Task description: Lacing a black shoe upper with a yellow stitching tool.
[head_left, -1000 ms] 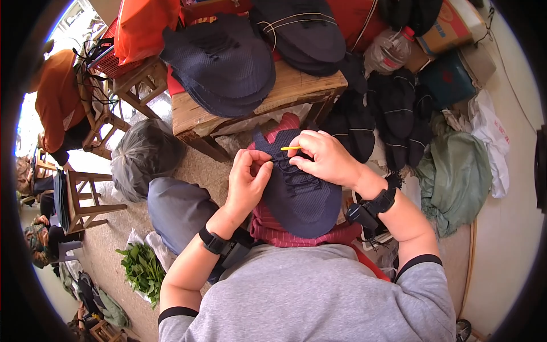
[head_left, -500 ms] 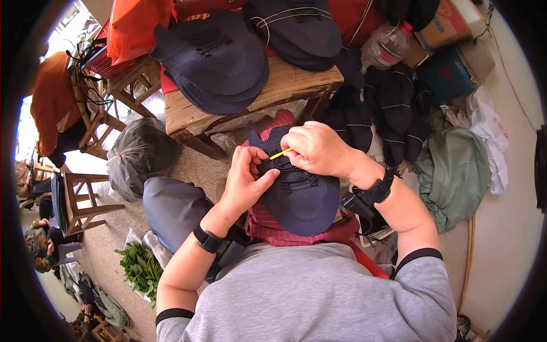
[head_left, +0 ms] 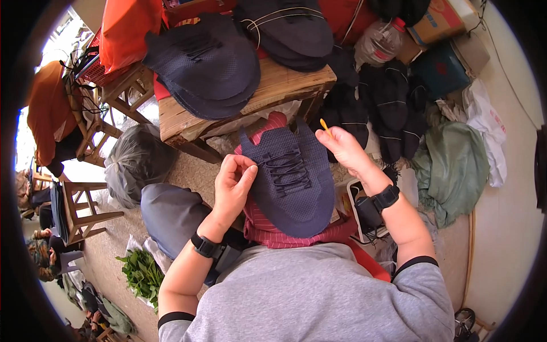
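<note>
Right hand (head_left: 346, 149) has swung off the laces (head_left: 288, 171) and out past the right side of the navy shoe upper (head_left: 293, 208), fingers closed around a slim yellow tool (head_left: 325, 126). Left hand (head_left: 229, 183) is half curled, fingertips close together at the upper's left edge; can't tell if they're pinching lace. Upper's lying on striped maroon cloth (head_left: 256, 223), just off the near edge of the wooden surface (head_left: 285, 80). Looks light, bendy and not slippery, so I'd grab its rim, clear of the laces. Past that, stacked uppers (head_left: 205, 68) reach the surface's near edge.
</note>
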Demonstrator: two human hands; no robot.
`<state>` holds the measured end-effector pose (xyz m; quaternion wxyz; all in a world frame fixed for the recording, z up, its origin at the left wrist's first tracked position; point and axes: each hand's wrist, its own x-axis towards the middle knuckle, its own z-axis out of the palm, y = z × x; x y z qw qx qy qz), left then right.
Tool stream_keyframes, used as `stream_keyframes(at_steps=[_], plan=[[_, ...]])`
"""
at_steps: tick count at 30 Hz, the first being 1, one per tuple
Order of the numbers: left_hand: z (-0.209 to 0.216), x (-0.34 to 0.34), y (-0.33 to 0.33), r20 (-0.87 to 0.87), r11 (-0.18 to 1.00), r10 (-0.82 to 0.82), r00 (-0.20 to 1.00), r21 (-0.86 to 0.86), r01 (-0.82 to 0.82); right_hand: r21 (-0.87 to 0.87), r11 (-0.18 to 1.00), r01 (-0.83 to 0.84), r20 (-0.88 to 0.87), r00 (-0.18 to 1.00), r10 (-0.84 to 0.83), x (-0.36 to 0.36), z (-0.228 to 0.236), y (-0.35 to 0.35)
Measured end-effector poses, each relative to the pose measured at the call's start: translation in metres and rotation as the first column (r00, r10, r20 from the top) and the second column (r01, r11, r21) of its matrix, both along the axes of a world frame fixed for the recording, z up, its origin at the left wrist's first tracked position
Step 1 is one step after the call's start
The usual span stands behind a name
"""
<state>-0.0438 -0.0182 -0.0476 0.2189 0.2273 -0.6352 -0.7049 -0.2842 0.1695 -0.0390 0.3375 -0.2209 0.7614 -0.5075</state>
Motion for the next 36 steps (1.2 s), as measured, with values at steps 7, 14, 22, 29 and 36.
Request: stream_keyframes(at_steps=[7,14,22,29,36], plan=[[0.002,0.002,-0.003,0.124,0.978,0.142,0.982,0.136,-0.159,-0.245,0.966,0.078,0.655,0.748,0.106,0.030,0.022,-0.001],[0.011,0.005,-0.011,0.161,0.946,0.019,0.987,0.316,-0.070,-0.274,0.958,0.087,0.589,0.802,0.095,0.032,0.025,-0.011],[0.006,0.006,-0.018,0.177,0.963,-0.043,0.983,0.271,-0.007,-0.296,0.946,0.134,0.623,0.778,0.085,0.032,0.010,-0.011],[-0.010,0.000,-0.024,0.141,0.974,-0.058,0.988,0.227,0.025,-0.311,0.934,0.173,0.648,0.758,0.075,0.034,0.009,-0.013],[-0.005,0.003,-0.013,0.175,0.961,0.014,0.984,0.270,-0.062,-0.275,0.957,0.092,0.582,0.808,0.090,0.035,0.023,-0.005]])
